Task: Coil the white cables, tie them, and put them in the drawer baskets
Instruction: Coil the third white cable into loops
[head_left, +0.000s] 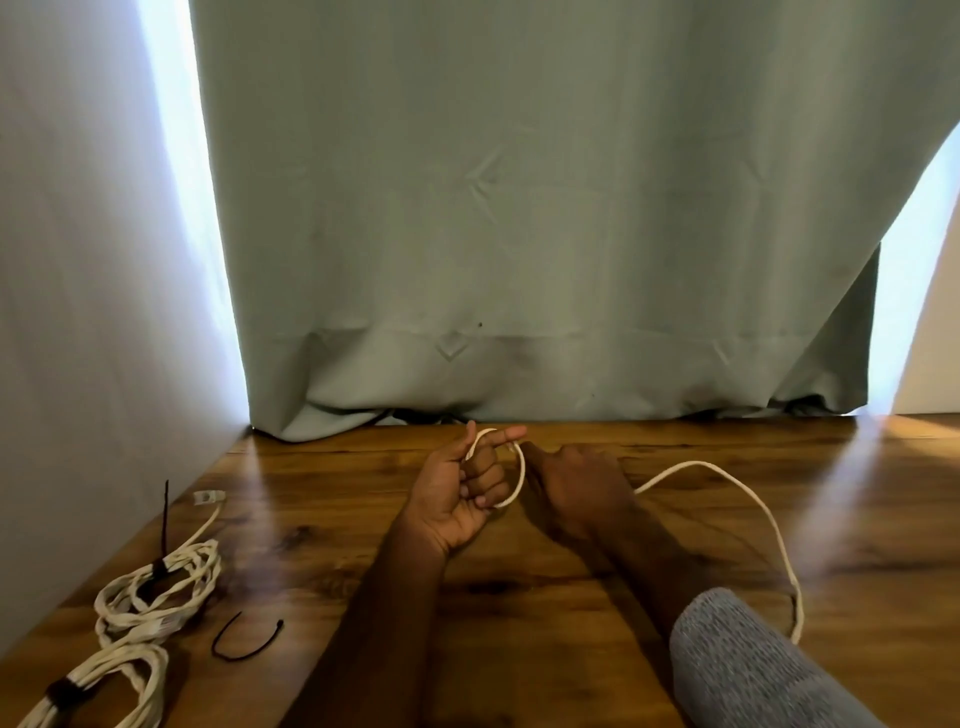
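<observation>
My left hand (462, 493) is raised palm-up over the wooden table, with a small loop of white cable (519, 478) wrapped around its fingers. Just to its right, my right hand (576, 488) pinches the same cable beside the loop. From there the loose cable (753, 499) arcs right and down toward the table's front edge, behind my grey sleeve. Two coiled white cables lie at the left: one (156, 592) bound by a black tie, another (104, 686) at the bottom-left corner, also tied.
A loose black tie (244, 642) lies curved on the wooden table (519, 623) next to the coils. A grey-green curtain (519, 234) hangs along the table's far edge. A white wall closes the left side. No drawer or basket is in view.
</observation>
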